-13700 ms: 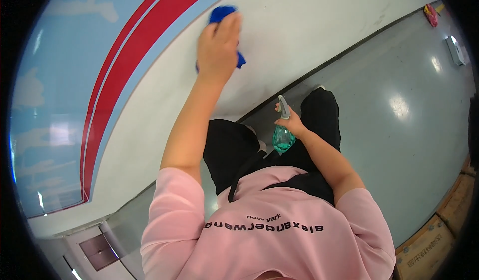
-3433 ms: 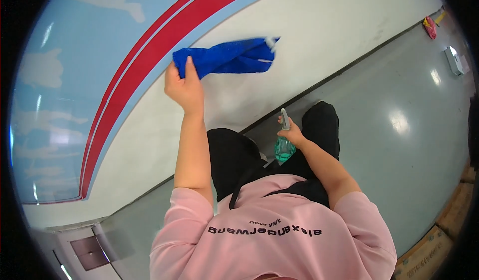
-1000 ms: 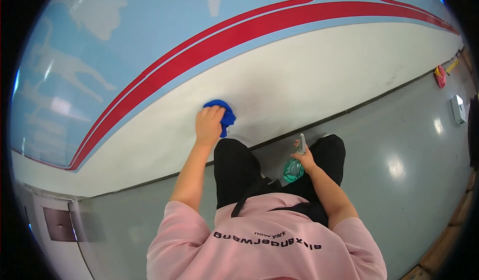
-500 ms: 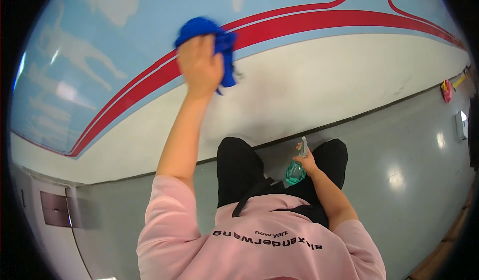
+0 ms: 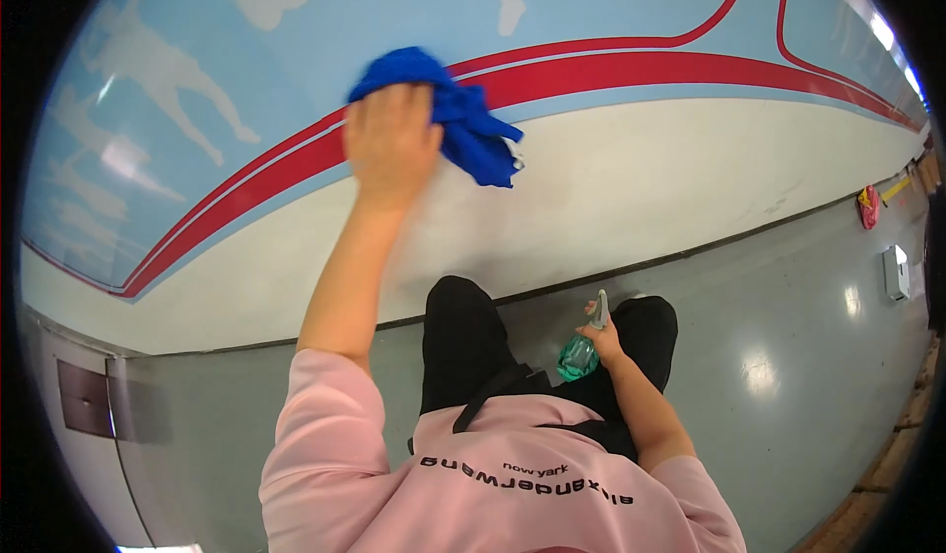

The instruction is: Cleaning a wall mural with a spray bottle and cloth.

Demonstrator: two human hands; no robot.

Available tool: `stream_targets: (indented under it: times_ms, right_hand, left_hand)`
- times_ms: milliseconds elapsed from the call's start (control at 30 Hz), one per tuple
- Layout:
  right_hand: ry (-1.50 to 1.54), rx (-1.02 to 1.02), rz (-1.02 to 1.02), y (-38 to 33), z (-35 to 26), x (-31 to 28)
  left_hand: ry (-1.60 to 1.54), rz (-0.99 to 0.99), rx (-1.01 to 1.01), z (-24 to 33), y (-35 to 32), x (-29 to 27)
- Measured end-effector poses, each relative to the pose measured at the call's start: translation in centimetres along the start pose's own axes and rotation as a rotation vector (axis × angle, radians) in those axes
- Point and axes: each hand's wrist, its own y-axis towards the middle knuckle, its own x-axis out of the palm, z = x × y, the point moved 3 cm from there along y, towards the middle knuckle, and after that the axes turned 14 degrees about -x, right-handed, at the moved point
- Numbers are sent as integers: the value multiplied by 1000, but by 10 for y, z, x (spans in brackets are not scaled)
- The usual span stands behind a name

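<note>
My left hand presses a blue cloth against the wall, over the red stripe of its printed covering. The cloth bunches under my fingers, and a loose end hangs to the right with a small pale tag at its edge. Low by my right knee, my right hand grips the neck of a spray bottle. Its body is clear green and its trigger head is pale grey and points up.
Light blue covering with white figures tops a white lower wall. The wall meets a shiny grey floor. At the right lie a red and yellow bag and a white box. A door stands far left.
The loose end of the blue cloth has swung out to the right while my left hand stays on the stripe. The whole view has shifted slightly; my right hand still holds the bottle.
</note>
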Motion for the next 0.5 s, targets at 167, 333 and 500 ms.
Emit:
stream_targets:
  times_ms: [167,333,500]
  right_hand:
    - [92,23,-18,0,-9,4]
    - [-8,19,-49,8,8,0]
    - [-42,33,-114,5,-5,1]
  left_hand:
    - [75,96,-68,-30,-4,-20]
    - [-34,47,137,-4,-30,-9]
    - [80,80,54,20,-5,-15]
